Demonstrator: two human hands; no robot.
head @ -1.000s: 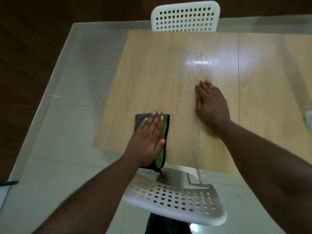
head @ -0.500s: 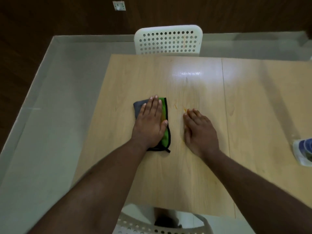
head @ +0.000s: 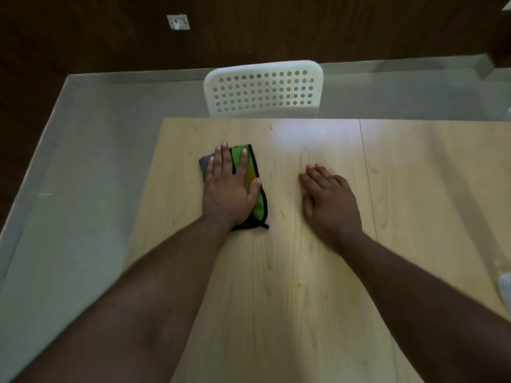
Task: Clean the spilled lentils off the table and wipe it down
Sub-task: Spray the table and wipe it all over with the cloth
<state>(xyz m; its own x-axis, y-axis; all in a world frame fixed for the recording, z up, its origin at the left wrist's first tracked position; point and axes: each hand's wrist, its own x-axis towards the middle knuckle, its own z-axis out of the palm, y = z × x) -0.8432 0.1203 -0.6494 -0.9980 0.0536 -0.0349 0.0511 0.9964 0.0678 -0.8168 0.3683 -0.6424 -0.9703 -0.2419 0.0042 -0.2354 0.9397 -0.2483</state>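
While the left hand (head: 228,189) presses flat, fingers straight, on the cloth (head: 250,178) at centre frame, the right hand (head: 329,200) rests open on the table (head: 414,189) beside it, holding nothing. Judged step: wiping. No loose lentils are discernible; orange smears (head: 282,214) remain lower centre. The next pass should bring the cloth down frame over them

Across from me a white chair (head: 264,91) with a perforated back stands against the far edge. Behind it, on the dark wood wall (head: 276,29), I see a white socket (head: 178,22). A pale floor (head: 91,150) runs to my left. At the right edge I see a whitish object (head: 505,288), too cropped to identify.
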